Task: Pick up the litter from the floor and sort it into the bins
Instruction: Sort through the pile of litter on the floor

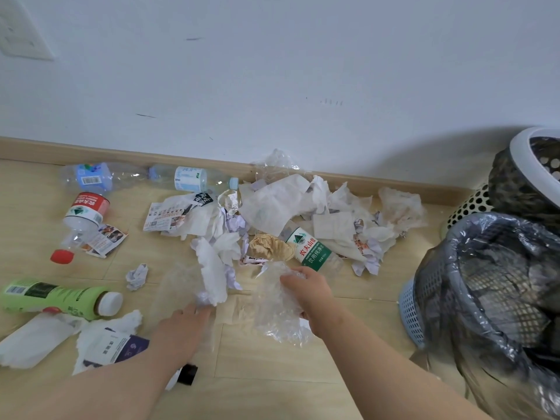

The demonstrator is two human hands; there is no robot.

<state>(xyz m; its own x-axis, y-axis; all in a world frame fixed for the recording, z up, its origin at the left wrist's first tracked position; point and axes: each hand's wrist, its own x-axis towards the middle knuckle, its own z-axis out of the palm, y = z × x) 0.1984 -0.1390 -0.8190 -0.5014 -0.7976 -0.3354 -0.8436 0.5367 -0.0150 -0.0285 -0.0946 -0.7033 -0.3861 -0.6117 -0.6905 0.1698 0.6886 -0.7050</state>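
Litter covers the wooden floor along the wall. My right hand point(306, 287) grips a crumpled clear plastic bag point(277, 310) just above the floor. My left hand point(181, 324) reaches down with its fingers at a white tissue point(212, 274) and another clear plastic film point(178, 286); whether it holds them I cannot tell. A green-label water bottle point(309, 248) lies just beyond my right hand beside a crumpled brown paper point(268, 245). A blue mesh bin point(424, 301) with a dark liner stands at the right.
A white perforated bin point(521, 147) stands behind the blue one. Clear bottles point(181, 178), a red-label bottle point(85, 213) and a green bottle point(57, 298) lie at the left. White tissues point(278, 204) pile by the skirting board. Paper packets point(112, 347) lie near my left arm.
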